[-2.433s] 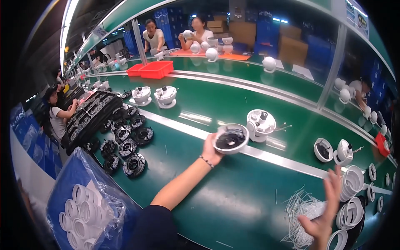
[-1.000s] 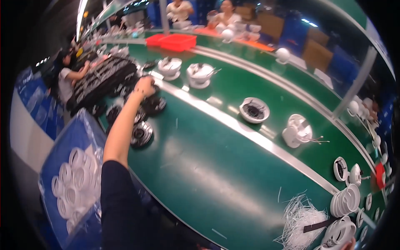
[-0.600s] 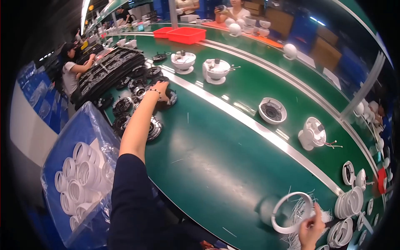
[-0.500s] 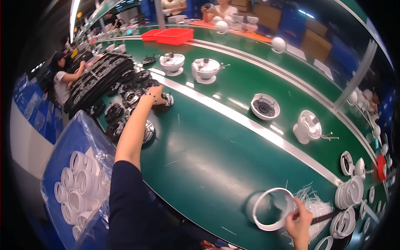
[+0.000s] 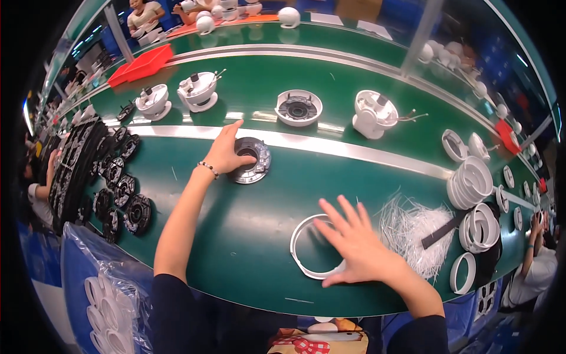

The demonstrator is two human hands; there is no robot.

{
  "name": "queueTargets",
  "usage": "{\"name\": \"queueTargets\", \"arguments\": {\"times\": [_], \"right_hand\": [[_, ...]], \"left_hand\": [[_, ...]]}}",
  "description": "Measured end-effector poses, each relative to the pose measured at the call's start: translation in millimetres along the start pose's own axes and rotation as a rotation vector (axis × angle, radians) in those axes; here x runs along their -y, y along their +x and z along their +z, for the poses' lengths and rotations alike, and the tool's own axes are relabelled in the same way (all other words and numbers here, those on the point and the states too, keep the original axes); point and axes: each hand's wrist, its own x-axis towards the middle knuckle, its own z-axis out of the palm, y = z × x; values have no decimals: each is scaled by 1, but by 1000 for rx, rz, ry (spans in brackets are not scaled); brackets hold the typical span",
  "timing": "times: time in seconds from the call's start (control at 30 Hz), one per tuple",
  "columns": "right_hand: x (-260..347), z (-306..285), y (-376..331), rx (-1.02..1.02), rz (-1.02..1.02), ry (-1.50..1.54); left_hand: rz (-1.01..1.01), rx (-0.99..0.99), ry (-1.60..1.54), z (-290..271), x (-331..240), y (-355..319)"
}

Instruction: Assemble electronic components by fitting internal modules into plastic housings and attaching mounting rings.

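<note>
Head camera view: a round black disc (image 5: pixel 259 168), with a dark central opening and silvery patches on its right side, sits left of centre in the frame. The left hand (image 5: pixel 223 154) is at the disc's left edge, thumb over it and forefinger spread away; I cannot tell whether the fingers grip it. Lower right of centre, the right hand (image 5: pixel 361 251) is wide, fingers fanned over the right side of a thin white ring (image 5: pixel 293 245); contact is unclear.

At lower left, a blue bin (image 5: pixel 71 259) with clear plastic holds white rings (image 5: pixel 109 312). Red trays (image 5: pixel 150 59) stand at upper left. Upper centre, a white bowl-shaped housing (image 5: pixel 299 121) has a black part inside.

The tabletop (image 5: pixel 236 253) is glossy green, crossed by a pale metal strip (image 5: pixel 365 154). More black discs (image 5: pixel 125 189) cluster at left; at right, a heap of thin white strands (image 5: pixel 413 230) lies beside stacked white rings (image 5: pixel 469 183). Beyond, toward the top edge, 2 people sit near white globes, and a glossy upright post (image 5: pixel 420 44) rises at upper right.
</note>
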Motion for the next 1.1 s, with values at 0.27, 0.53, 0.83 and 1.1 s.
{"name": "queueTargets", "arguments": {"times": [0.27, 0.53, 0.83, 1.1], "right_hand": [[-20, 23, 10, -64, 20, 267], [-44, 33, 43, -556, 412, 410], [-39, 21, 54, -491, 399, 455], [-59, 11, 59, -396, 400, 520]], "left_hand": [[-81, -137, -225, 37, -8, 4], [-44, -233, -859, 83, -90, -16], [-360, 193, -1806, 100, -110, -27], [-446, 481, -2037, 97, -98, -29]]}}
